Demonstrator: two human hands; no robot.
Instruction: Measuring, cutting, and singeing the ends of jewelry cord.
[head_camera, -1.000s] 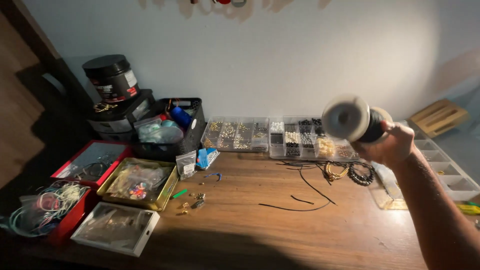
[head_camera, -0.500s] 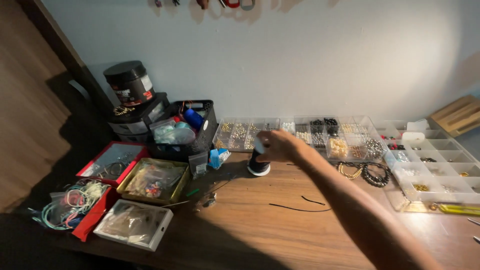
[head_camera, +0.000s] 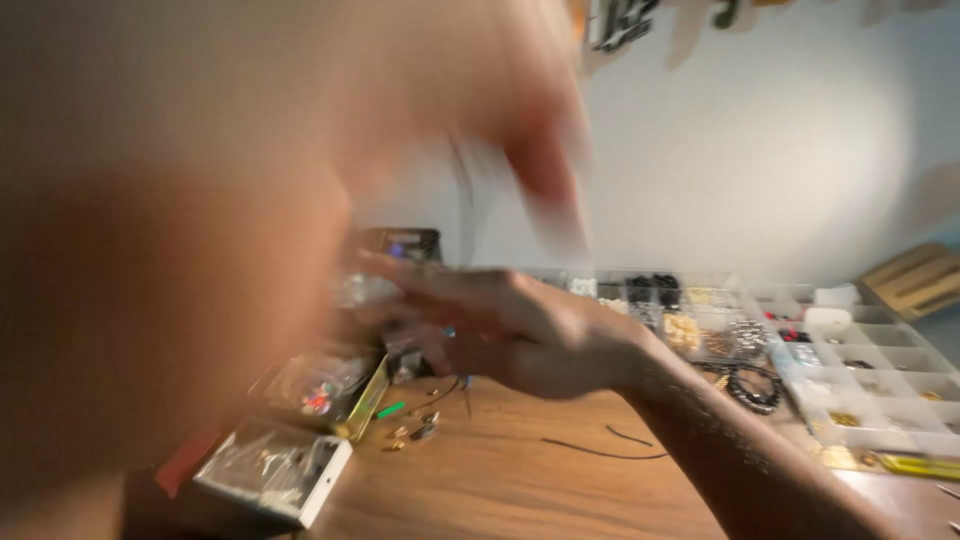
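Right hand (head_camera: 510, 335) stretches flat toward nine o'clock, fingers (head_camera: 400, 275) spread and empty, above the gold tray (head_camera: 330, 385); left hand (head_camera: 200, 250) is blur, grip unreadable.

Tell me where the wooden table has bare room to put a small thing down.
Bare wood lies near the front edge of the table, between the white box and the right hand's forearm, below the black cord. The back and right are crowded with clear bead organizers; the left is hidden by a blurred left hand.
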